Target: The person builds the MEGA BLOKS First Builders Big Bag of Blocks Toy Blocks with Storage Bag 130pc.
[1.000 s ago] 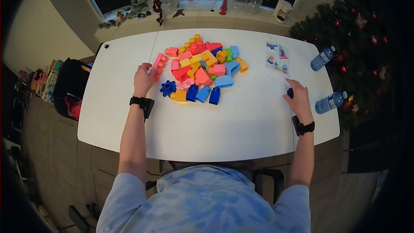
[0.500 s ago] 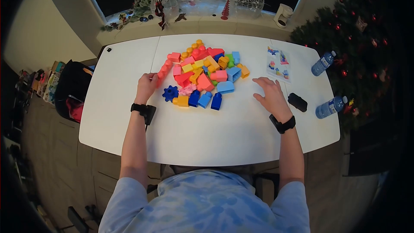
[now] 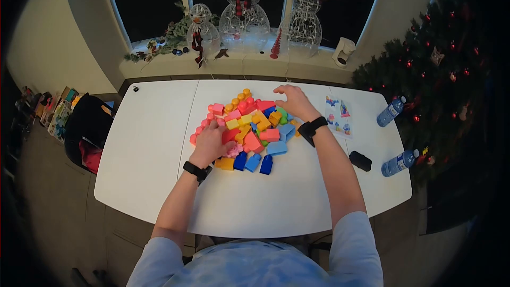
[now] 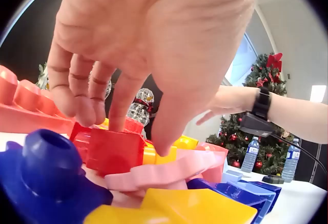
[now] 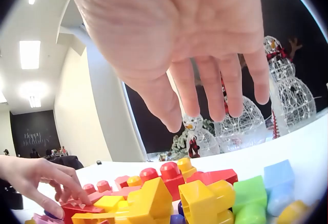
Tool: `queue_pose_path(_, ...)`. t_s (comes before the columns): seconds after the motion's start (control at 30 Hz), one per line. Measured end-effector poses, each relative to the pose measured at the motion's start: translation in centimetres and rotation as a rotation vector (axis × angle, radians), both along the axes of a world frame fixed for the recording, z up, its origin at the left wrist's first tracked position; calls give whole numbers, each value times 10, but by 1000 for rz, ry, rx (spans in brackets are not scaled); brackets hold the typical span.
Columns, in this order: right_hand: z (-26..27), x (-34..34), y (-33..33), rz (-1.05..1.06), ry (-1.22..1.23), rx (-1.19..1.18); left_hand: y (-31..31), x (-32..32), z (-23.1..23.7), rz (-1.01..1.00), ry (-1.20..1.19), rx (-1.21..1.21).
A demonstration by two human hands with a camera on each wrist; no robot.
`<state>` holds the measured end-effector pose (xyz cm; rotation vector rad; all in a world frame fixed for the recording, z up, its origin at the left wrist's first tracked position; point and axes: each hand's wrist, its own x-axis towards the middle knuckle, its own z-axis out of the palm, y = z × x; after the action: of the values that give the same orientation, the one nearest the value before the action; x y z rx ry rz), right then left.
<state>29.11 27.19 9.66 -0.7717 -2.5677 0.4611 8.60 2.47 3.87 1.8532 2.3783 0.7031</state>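
Note:
My left hand (image 3: 210, 142) reaches down over the left side of a pile of toy building blocks. In the left wrist view its fingertips are right at a red block (image 4: 115, 149), with the thumb held apart beside it. A pink flower-shaped piece (image 4: 169, 170) and a dark blue gear-shaped piece (image 4: 48, 172) lie under that hand; the head view hides the blue one. A long coral brick (image 3: 196, 133) rests just left of the fingers. My right hand (image 3: 297, 102) hovers palm down above the pile's far right, fingers extended and spread, nothing held.
A picture sheet (image 3: 339, 117) lies right of the pile, with a black object (image 3: 360, 161) nearer me. Two water bottles (image 3: 391, 111) stand along the table's right side. Wire snowmen (image 3: 244, 10) line the windowsill behind; a decorated tree (image 3: 425, 74) is at right.
My left hand has let go of the long coral brick and moved right over the pile. The right hand has left the black object and swung left and forward above the blocks.

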Motion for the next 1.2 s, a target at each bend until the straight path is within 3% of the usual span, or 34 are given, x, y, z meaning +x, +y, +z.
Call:
queue_pose_path(0.1, -28, -40, 31, -47, -179, -150, 8, 6, -10, 42, 35, -113)
queue_pose_path(0.23, -55, -76, 57, -82, -401, -242, 16, 10, -26, 89, 160, -89)
queue_pose_path(0.3, -60, -90, 61, -76, -506, -311, 15, 8, -27, 119, 113, -83)
queue_pose_path(0.33, -56, -91, 59, -9, -462, -293, 15, 7, -23, 137, 67, -87)
queue_pose_path(0.53, -38, -106, 54, -53, -588, -405, 3, -13, -15, 197, -28, 73)
queue_pose_path(0.6, -34, -109, 48, -4, -689, -320, 2, -16, -8, 221, -45, 87)
queue_pose_path(0.7, -32, -108, 38, 31, -649, -158, 2, -16, -3, 205, 69, 157)
queue_pose_path(0.73, -33, -108, 35, 34, -651, -159, 1, -16, -3, 194, 52, 151)
queue_pose_path(0.8, -33, -110, 30, 182, -384, -62, 0, -18, -6, 185, 34, 144)
queue_pose_path(0.9, -42, -116, 28, 314, -372, -98, -3, -21, -5, 176, -109, 154)
queue_pose_path(0.97, -48, -117, 21, 303, -388, -66, -9, -15, 19, 98, -955, 90)
queue_pose_path(1.0, -49, -118, 17, 296, -398, -33, -11, -15, 20, 98, -951, 95)
queue_pose_path(1.07, -50, -115, 14, 288, -356, -5, -17, -14, 21, 25, -1311, 172)
queue_pose_path(1.1, -50, -114, 13, 276, -315, 12, -22, -15, 22, 27, -1307, 178)
queue_pose_path(1.17, -36, -110, 9, 249, -293, 42, -32, -17, 27, -158, -1736, 186)
queue_pose_path(1.2, -29, -106, 8, 214, -275, 66, -37, -15, 29, -156, -1734, 186)
